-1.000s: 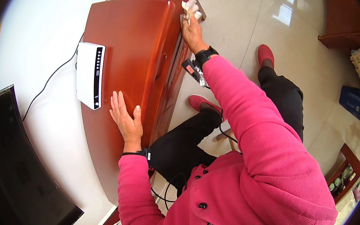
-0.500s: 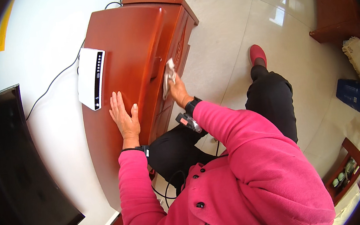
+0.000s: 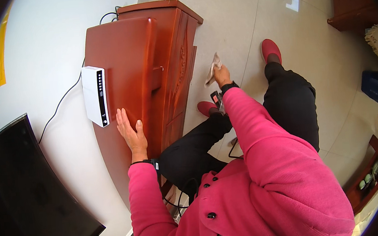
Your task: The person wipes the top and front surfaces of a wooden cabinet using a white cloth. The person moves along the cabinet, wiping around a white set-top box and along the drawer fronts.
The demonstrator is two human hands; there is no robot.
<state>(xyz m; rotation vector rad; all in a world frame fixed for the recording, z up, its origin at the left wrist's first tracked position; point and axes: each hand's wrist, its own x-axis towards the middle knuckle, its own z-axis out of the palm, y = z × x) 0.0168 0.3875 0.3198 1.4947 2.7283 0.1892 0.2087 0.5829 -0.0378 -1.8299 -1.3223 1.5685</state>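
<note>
My left hand lies with fingers spread on the top of the reddish-brown wooden cabinet, just below a white electronic box that has a dark strip of buttons. A crumpled pale cloth is gripped in my right hand, out over the tiled floor to the right of the cabinet's carved front, apart from it. Straps with small dark devices circle both wrists, the right one showing a red label.
A dark flat screen is at the left beside the white wall, with a cable running near it. Dark wooden furniture and a blue item stand at the right. My legs and red shoes are below me.
My right hand and cloth moved from the cabinet's far corner along its front, then rightward away from it. My left hand stayed on the top. The view has shifted slightly.
</note>
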